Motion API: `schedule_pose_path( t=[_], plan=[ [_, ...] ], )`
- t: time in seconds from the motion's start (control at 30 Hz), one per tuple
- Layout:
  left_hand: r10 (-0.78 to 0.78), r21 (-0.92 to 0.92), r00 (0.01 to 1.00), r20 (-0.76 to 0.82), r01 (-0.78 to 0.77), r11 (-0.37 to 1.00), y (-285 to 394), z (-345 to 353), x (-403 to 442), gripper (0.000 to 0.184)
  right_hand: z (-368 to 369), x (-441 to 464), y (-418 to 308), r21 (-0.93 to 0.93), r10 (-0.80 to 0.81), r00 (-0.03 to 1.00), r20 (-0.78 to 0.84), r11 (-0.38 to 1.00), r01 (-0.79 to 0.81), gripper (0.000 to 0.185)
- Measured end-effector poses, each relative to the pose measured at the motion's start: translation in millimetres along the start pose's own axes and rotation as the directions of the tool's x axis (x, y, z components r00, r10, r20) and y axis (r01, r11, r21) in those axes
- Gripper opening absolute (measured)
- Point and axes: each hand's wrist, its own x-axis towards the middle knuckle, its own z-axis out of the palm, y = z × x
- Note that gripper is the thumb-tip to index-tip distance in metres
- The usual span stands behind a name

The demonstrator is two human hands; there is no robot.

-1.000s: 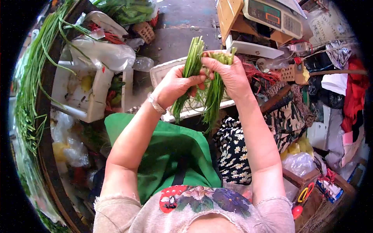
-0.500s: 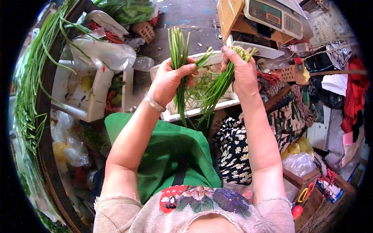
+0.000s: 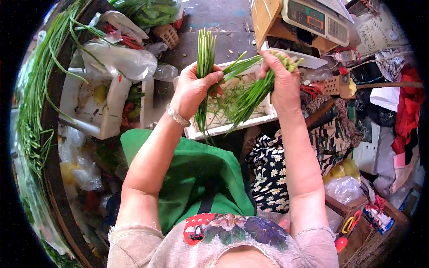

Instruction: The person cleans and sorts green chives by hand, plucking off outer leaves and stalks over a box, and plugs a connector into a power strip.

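Note:
My left hand [image 3: 195, 91] is closed around an upright bunch of green chives [image 3: 205, 53], its even stalk ends above the fist and thin leaves hanging below. A few flat leaves stretch from its thumb towards the right hand. My right hand [image 3: 284, 85] is wrapped round a second, tilted bunch of chives [image 3: 252, 100]. Pale stalk ends show at the top of that bunch, and its leaves slant down to the left. Both bunches are above a white foam box [image 3: 232, 127] with loose green leaves inside.
Behind the box lies a grey surface [image 3: 219, 20], with a digital scale [image 3: 315, 20] at the back right. Another white foam box [image 3: 111, 109] stands on the left, beside long green stalks [image 3: 33, 129]. Scissors [image 3: 351, 222] and plastic bags [image 3: 344, 190] are at the lower right.
My right hand has moved slightly right with its bunch, away from the left one. The leaves between the hands now stretch further across. The left bunch's stalk ends look more closely gathered.

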Motion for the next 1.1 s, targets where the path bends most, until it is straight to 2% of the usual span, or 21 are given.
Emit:
schedule_pose_path(
  t=[0.03, 0.13, 0.27, 0.37, 0.5, 0.63, 0.7, 0.8, 0.83, 0.87, 0.9, 0.97, 1.1],
  plan=[
    [0.030, 0.017, 0.999, -0.013, -0.030, 0.999, 0.9, -1.8, 0.9, 0.014, -8.2, 5.7, 2.7, -0.051, -0.074, 0.997, -0.017, 0.996, 0.073, 0.012],
    [0.065, 0.047, 0.996, -0.059, -0.062, 0.997, 5.8, -9.3, 3.7, 0.012, -22.1, 16.3, 0.0, 0.126, -0.119, 0.990, -0.078, 0.984, 0.128, 0.010],
    [0.082, 0.056, 0.990, -0.112, -0.076, 0.996, 11.1, -22.3, 4.8, 0.012, -40.8, 25.3, -13.0, 0.356, -0.084, 0.981, -0.176, 0.923, 0.143, 0.010],
    [0.111, 0.055, 0.980, -0.163, -0.103, 0.993, 13.2, -31.3, 6.8, 0.012, -50.4, 25.5, -19.5, 0.399, -0.085, 0.971, -0.222, 0.901, 0.170, 0.012],
    [0.136, 0.061, 0.941, -0.311, -0.123, 0.991, 14.3, -47.5, 9.6, 0.011, -58.2, 26.5, -23.6, 0.465, -0.080, 0.970, -0.228, 0.867, 0.180, 0.012],
    [0.157, 0.077, 0.900, -0.407, -0.138, 0.987, 16.9, -49.7, 12.9, 0.016, -51.0, 26.3, -19.9, 0.303, -0.050, 0.951, -0.304, 0.942, 0.146, 0.014],
    [0.212, 0.114, 0.890, -0.403, -0.182, 0.977, 17.9, -47.6, 13.6, 0.020, -42.0, 20.3, -18.2, 0.091, -0.208, 0.953, -0.221, 0.968, 0.232, 0.011],
    [0.196, 0.206, 0.947, -0.255, -0.145, 0.968, 15.0, -36.3, 9.7, 0.023, -30.3, 14.8, -7.3, -0.074, -0.167, 0.977, -0.131, 0.985, 0.158, 0.011],
    [0.116, 0.194, 0.972, -0.206, -0.076, 0.978, 16.2, -25.7, 7.7, 0.023, -24.4, 12.5, -3.9, -0.106, -0.146, 0.984, -0.104, 0.985, 0.135, 0.012],
    [0.101, 0.121, 0.986, -0.135, -0.085, 0.989, 6.3, -22.9, 9.9, 0.021, -17.5, 7.8, -2.9, -0.100, -0.094, 0.994, -0.062, 0.991, 0.087, 0.013],
    [0.057, 0.163, 0.991, -0.120, -0.037, 0.986, 7.6, -13.4, 6.8, 0.018, -11.5, 5.7, 1.7, -0.153, -0.096, 0.995, -0.039, 0.984, 0.089, 0.012],
    [-0.039, 0.101, 0.997, -0.066, 0.045, 0.994, 3.2, 1.6, 3.6, 0.017, -1.3, 1.2, 10.2, -0.206, -0.070, 0.997, 0.032, 0.976, 0.076, 0.012],
    [-0.054, 0.111, 0.998, 0.037, 0.050, 0.993, -3.1, 11.6, 2.2, 0.016, 6.9, -3.9, 23.2, -0.240, -0.042, 0.988, 0.149, 0.968, 0.077, 0.012]
  ],
)
